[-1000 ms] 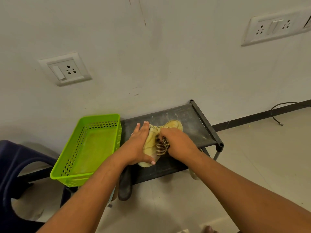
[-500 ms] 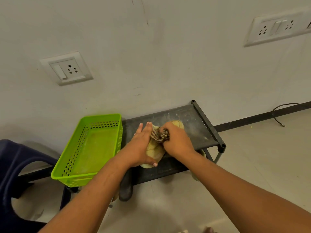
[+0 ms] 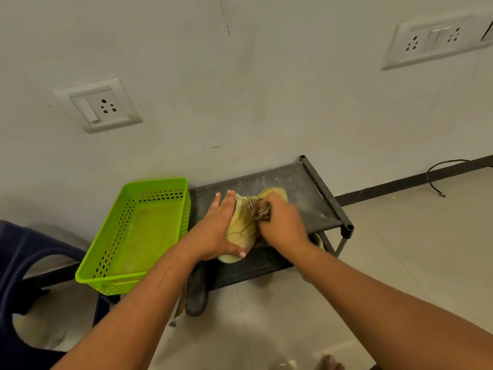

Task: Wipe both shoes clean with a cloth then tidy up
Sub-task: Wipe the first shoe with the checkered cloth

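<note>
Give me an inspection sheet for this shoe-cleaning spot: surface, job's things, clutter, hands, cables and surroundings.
Surface: dusty black metal rack shelf, pale scuffs.
Job's things: tan lace-up shoe on the shelf; brown striped cloth bunched on its laces.
Clutter: empty lime-green perforated plastic basket left of the shoe; dark shoe-like object under the shelf.
Hands: left hand flat against the shoe, fingers straight; right hand grips the cloth.
Cables: loose black cable on the floor, right.
Surroundings: white wall sockets; blue plastic chair, left.

text: none legible | labels: none | brands: none | numbers: none
</note>
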